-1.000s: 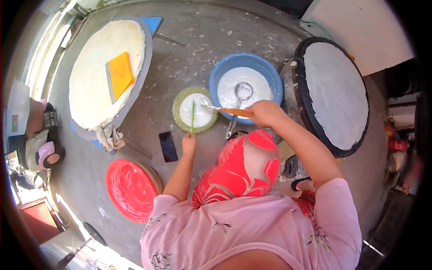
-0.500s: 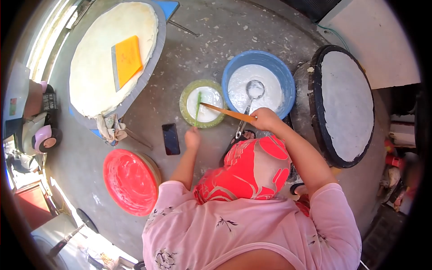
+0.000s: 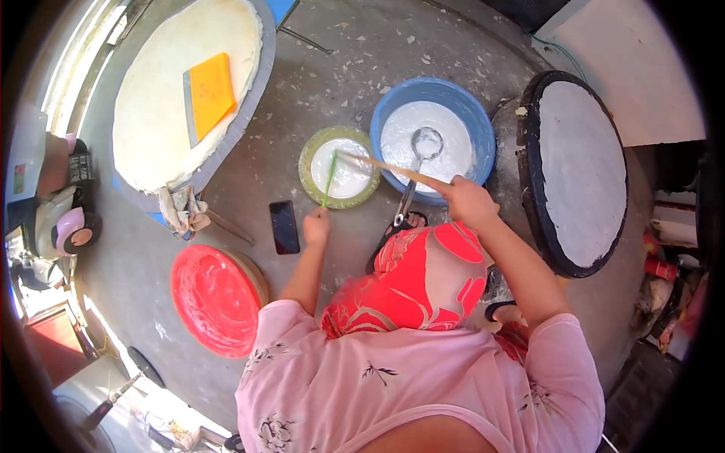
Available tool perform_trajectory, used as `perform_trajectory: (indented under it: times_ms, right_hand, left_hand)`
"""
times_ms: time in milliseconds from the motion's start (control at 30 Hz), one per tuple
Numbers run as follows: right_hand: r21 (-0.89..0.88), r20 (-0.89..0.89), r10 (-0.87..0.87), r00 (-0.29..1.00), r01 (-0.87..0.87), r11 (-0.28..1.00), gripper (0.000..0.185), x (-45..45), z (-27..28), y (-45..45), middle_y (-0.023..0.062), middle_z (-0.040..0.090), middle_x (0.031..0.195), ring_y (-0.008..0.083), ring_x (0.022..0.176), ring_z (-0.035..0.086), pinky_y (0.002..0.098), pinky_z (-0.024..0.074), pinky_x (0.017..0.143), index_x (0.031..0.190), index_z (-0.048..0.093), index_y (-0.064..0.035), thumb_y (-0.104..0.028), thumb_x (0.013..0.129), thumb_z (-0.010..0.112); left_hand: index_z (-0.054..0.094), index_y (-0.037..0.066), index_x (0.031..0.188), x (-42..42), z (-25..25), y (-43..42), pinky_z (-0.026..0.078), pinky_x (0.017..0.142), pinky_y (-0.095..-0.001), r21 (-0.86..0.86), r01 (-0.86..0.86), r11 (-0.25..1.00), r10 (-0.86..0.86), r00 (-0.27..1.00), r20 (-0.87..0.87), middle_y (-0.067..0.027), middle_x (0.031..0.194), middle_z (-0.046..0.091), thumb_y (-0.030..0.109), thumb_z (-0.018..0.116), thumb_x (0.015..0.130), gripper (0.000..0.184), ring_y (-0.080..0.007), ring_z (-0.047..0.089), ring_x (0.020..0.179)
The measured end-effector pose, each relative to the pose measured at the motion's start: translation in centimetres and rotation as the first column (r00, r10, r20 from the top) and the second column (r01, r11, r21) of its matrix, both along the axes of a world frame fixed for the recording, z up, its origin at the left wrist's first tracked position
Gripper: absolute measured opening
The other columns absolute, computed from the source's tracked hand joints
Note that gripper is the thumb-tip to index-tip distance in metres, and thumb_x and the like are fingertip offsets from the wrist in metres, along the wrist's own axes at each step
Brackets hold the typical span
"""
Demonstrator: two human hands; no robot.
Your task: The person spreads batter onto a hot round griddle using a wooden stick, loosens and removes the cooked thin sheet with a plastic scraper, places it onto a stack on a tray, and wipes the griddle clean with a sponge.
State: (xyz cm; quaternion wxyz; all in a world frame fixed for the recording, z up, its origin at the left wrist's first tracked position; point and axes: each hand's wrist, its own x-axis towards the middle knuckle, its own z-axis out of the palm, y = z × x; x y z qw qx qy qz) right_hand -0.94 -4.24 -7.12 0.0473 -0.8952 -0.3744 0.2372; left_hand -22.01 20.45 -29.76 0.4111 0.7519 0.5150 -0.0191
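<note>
My left hand (image 3: 316, 225) is closed around the lower end of a thin green scraper (image 3: 331, 180), whose upper part lies over a green basin (image 3: 308, 167) of white batter. In my right hand (image 3: 470, 202) is a long flat wooden spatula (image 3: 400, 169). The spatula's far end meets the green scraper above the batter. Right of the green basin stands a blue basin (image 3: 483, 143) with more white batter (image 3: 400, 143). A metal ladle (image 3: 427, 143) rests in it, its handle leaning over the near rim.
A black-rimmed round griddle (image 3: 583, 177) coated in white is at the right. Pale round sheets lie on a table (image 3: 260, 98) at the left, with an orange scraper (image 3: 211, 97) on top. A phone (image 3: 285, 226) and a red basin (image 3: 215, 302) are on the floor.
My right hand has shifted slightly right, and the wooden spatula has turned so its edge faces up more. The far end stays against the green scraper. My left hand keeps its hold.
</note>
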Motion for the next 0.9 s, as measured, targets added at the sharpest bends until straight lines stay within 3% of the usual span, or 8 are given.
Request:
perform_trajectory:
  times_ms: [200, 333, 533, 600, 633, 700, 833, 900]
  right_hand:
    - [0.033, -0.291, 0.018, 0.957, -0.008, 0.999, 0.046, -0.5, -1.8, -0.9, 0.0206, 0.058, 0.082, 0.0341, 0.079, 0.058, 0.0424, 0.0458, 0.068, 0.119, 0.053, -0.0240, -0.010, 0.075, 0.052]
    - [-0.071, -0.186, -0.037, 0.982, 0.024, 0.997, 0.045, -0.2, -1.1, 2.0, 0.0211, 0.059, 0.086, 0.0345, 0.082, 0.058, 0.0428, 0.0456, 0.069, 0.118, 0.053, -0.0247, -0.011, 0.075, 0.052]
    - [-0.003, 0.072, 0.120, 0.990, -0.120, 0.993, 0.050, -0.5, -1.6, 2.4, 0.0153, 0.058, 0.079, 0.0310, 0.075, 0.058, 0.0400, 0.0457, 0.066, 0.117, 0.054, -0.0253, -0.005, 0.072, 0.052]
    - [0.066, 0.130, 0.161, 0.978, -0.170, 0.983, 0.048, -0.4, -0.9, 0.8, 0.0122, 0.057, 0.078, 0.0301, 0.075, 0.058, 0.0397, 0.0461, 0.065, 0.116, 0.055, -0.0256, -0.006, 0.072, 0.054]
    - [0.065, 0.132, 0.158, 0.979, -0.167, 0.984, 0.048, -0.4, -1.2, -0.4, 0.0122, 0.057, 0.078, 0.0301, 0.075, 0.058, 0.0397, 0.0461, 0.065, 0.116, 0.055, -0.0256, -0.006, 0.072, 0.054]
    - [0.040, 0.043, 0.025, 0.999, -0.027, 0.999, 0.047, -0.2, -2.5, -3.5, 0.0093, 0.057, 0.076, 0.0230, 0.070, 0.059, 0.0333, 0.0463, 0.062, 0.118, 0.054, -0.0247, -0.005, 0.076, 0.054]
    - [0.316, -0.442, -0.275, 0.854, 0.435, 0.843, 0.043, -0.4, -4.7, -8.1, 0.0050, 0.057, 0.075, 0.0128, 0.065, 0.055, 0.0256, 0.0441, 0.059, 0.123, 0.051, -0.0179, -0.005, 0.082, 0.053]
    - [0.338, -0.707, -0.431, 0.561, 0.803, 0.491, 0.042, -0.6, -6.6, -9.2, 0.0021, 0.057, 0.076, 0.0065, 0.064, 0.051, 0.0215, 0.0424, 0.058, 0.127, 0.045, -0.0093, -0.004, 0.086, 0.050]
  left_hand:
    - [0.064, 0.015, 0.100, 1.0, 8.5, -1.3, 0.047, 0.070, -0.0412, 0.265, 0.163, 0.950, -0.125, 0.980, -0.156, -0.0177, 0.089, 0.062, 0.025, 0.056, 0.079, 0.025, -0.0339, 0.060, 0.081]
    - [0.063, 0.015, 0.100, -0.8, 10.3, -2.1, 0.047, 0.068, -0.0415, 0.342, 0.212, 0.915, -0.166, 0.973, -0.159, -0.0170, 0.088, 0.062, 0.024, 0.056, 0.079, 0.024, -0.0347, 0.059, 0.078]
    - [0.062, 0.002, 0.096, -3.1, 5.5, -3.0, 0.046, 0.067, -0.0385, 0.038, 0.057, 0.998, -0.064, 0.976, 0.209, -0.0213, 0.082, 0.061, 0.022, 0.052, 0.084, 0.025, -0.0345, 0.060, 0.076]
    - [0.060, -0.002, 0.095, -2.8, 1.5, -2.7, 0.035, 0.041, -0.0242, -0.073, 0.039, 0.997, -0.017, 0.959, 0.284, -0.0022, 0.056, 0.051, 0.020, 0.047, 0.089, 0.026, -0.0082, 0.044, 0.044]
    - [0.060, -0.002, 0.095, -2.1, 1.0, -2.3, 0.035, 0.041, -0.0242, -0.073, 0.042, 0.996, -0.020, 0.958, 0.287, -0.0022, 0.056, 0.051, 0.020, 0.047, 0.089, 0.026, -0.0082, 0.044, 0.044]
    - [0.062, -0.003, 0.091, -0.5, 0.2, -1.6, 0.046, 0.066, -0.0359, -0.129, -0.121, 0.984, 0.140, 0.979, 0.149, -0.0228, 0.078, 0.061, 0.022, 0.051, 0.085, 0.027, -0.0328, 0.060, 0.069]
    - [0.060, 0.000, 0.100, 1.7, 1.7, -1.3, 0.045, 0.067, -0.0377, -0.275, -0.048, 0.960, 0.073, 0.994, 0.083, -0.0209, 0.078, 0.062, 0.023, 0.052, 0.084, 0.029, -0.0337, 0.059, 0.075]
    - [0.055, 0.003, 0.110, 2.9, 6.3, -2.3, 0.040, 0.078, -0.0425, 0.186, 0.302, 0.935, -0.253, 0.935, -0.248, -0.0197, 0.098, 0.059, 0.026, 0.054, 0.082, 0.037, -0.0349, 0.051, 0.096]
